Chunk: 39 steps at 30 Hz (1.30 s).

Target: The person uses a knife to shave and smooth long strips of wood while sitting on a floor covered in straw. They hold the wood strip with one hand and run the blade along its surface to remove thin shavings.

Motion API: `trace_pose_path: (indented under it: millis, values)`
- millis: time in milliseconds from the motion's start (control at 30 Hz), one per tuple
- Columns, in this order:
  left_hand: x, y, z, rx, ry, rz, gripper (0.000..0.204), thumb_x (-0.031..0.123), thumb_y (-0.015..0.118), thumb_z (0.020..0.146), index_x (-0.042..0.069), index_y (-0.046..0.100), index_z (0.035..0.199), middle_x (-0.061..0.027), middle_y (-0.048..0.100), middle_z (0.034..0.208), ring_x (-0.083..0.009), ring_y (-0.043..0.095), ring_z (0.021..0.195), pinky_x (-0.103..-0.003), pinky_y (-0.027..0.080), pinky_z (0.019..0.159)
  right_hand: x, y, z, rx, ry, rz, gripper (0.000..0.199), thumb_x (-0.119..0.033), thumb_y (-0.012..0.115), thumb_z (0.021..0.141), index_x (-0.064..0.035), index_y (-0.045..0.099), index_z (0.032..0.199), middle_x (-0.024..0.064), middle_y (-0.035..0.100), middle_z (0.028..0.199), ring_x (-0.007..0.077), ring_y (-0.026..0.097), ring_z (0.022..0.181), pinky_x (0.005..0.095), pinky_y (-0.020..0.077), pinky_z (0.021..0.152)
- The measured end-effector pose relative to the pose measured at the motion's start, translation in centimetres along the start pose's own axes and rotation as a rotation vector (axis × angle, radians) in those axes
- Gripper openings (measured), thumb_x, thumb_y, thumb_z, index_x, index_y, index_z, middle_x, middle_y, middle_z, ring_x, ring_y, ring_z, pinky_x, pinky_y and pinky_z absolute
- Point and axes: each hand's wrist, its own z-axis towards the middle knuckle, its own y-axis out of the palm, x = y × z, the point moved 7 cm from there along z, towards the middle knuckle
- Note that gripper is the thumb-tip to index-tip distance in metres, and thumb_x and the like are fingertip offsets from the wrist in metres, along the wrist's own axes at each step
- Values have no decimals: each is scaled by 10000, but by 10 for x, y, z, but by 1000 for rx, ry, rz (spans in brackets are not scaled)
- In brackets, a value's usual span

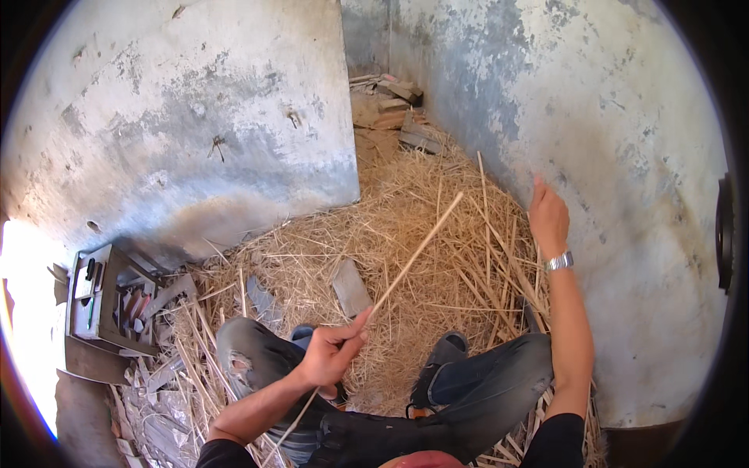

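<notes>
Over on the left, a small wooden bench (99, 300) stands beside rubble; moving right, the left hand (331, 355) has a long, thin pale strip (417, 253), bamboo by the look of it! It slants up over the straw (398, 175), past a grey block (352, 289). Danger here: a slackened pinch could let that long end dip and snag, and a rough edge could splinter bare skin. The left fingers are closed firmly around it, thumb pressing. Far right, the right hand (550, 218) hangs near the wall (624, 257), fingers partly curled; whether they pinch anything, you cannot tell.
</notes>
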Motion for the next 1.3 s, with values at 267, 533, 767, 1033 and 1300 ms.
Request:
trace_pose_path:
  millis: [267,533,767,1033,1300]
  values:
    - [11,-6,11,142,69,125,463,37,621,1031,-12,526,1481,77,623,997,0,481,837,-184,433,756,-92,-13,-36,-180,-114,614,565,-461,381,1115,-14,655,904,121,551,562,272,549,476,402,411,470]
    - [9,2,21,103,141,47,475,32,649,1014,-46,523,1465,20,646,1278,-29,533,1051,-222,452,964,-219,-36,-121,-540,-557,581,485,-428,423,1101,-54,612,856,143,571,526,336,597,445,462,454,421]
    - [-15,-2,15,81,99,-24,501,14,596,1035,21,490,1525,86,456,682,-14,361,581,-233,297,516,-187,2,-86,-440,-410,499,421,-404,497,1067,-55,588,849,133,563,490,335,583,403,473,449,381]
    - [-7,-7,10,179,59,-86,482,38,633,1024,-8,516,1489,113,494,768,2,410,687,-187,362,606,-163,32,-69,-449,-357,455,431,-348,409,1111,-73,599,839,87,494,448,283,516,342,396,396,341]
    - [-5,-10,14,81,49,-181,502,15,562,1049,70,485,1542,77,426,644,-23,329,532,-239,280,493,-229,-21,-131,-382,-747,654,424,-361,441,1099,-47,620,877,85,539,496,265,494,348,394,397,344]
